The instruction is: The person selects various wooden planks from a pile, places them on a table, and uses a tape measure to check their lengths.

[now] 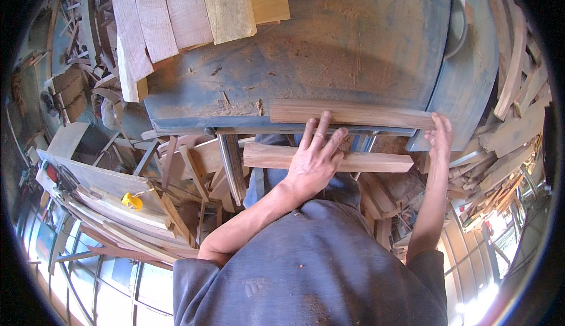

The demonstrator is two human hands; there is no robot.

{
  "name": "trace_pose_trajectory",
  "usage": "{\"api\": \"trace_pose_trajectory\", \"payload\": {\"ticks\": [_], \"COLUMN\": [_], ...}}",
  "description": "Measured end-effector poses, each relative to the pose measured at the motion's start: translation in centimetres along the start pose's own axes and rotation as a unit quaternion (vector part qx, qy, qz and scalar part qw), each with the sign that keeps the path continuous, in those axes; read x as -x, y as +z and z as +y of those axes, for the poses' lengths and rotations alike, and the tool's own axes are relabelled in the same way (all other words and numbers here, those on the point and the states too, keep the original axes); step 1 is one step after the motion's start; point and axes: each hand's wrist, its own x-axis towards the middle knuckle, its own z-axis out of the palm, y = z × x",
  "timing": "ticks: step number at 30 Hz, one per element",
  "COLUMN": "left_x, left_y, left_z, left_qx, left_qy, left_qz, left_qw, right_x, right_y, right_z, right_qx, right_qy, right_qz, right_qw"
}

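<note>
Along the front edge of a metal machine table (309, 61) lies a squared wooden strip (371, 115). My right hand (440, 134) has its fingers closed around the right end of this strip. My left hand (315, 162) is palm down across a second, shorter wooden piece (379, 162), which sits in front of the table edge, nearer my body and roughly parallel to the strip. Its spread fingertips reach onto the first strip. The thumb is hidden, so whether this hand grips the shorter piece cannot be told.
Several rough boards (185, 12) lie side by side at the table's back left. A metal rail (231, 167) runs toward me below the front edge. On a stack of boards at the left sits a yellow tape measure (132, 201). Offcuts (507, 136) are heaped on the right.
</note>
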Motion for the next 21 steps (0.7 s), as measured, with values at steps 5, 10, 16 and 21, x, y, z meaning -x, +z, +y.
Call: {"api": "trace_pose_trajectory", "payload": {"ticks": [5, 10, 16, 21], "left_x": [0.9, 0.9, 1.6, 2.8], "left_y": [-0.9, -1.3, -1.5, -0.6], "left_z": [-0.9, -1.1, -1.3, -3.2], "left_qx": [-0.011, -0.032, -0.044, -0.108], "left_qy": [0.005, 0.012, 0.055, 0.083], "left_qz": [-0.005, -0.014, -0.016, -0.02], "left_qw": [1.0, 0.999, 0.997, 0.991], "right_x": [2.0, 2.8, 3.3, 9.8], "right_y": [1.7, 2.1, 1.5, 3.3], "right_z": [-0.6, -1.7, -1.1, -3.7], "right_qx": [-0.017, -0.008, 0.0, 0.382], "right_qy": [-0.005, -0.006, -0.013, -0.315], "right_qz": [-0.023, -0.016, 0.001, 0.101], "right_qw": [1.0, 1.0, 1.0, 0.863]}}
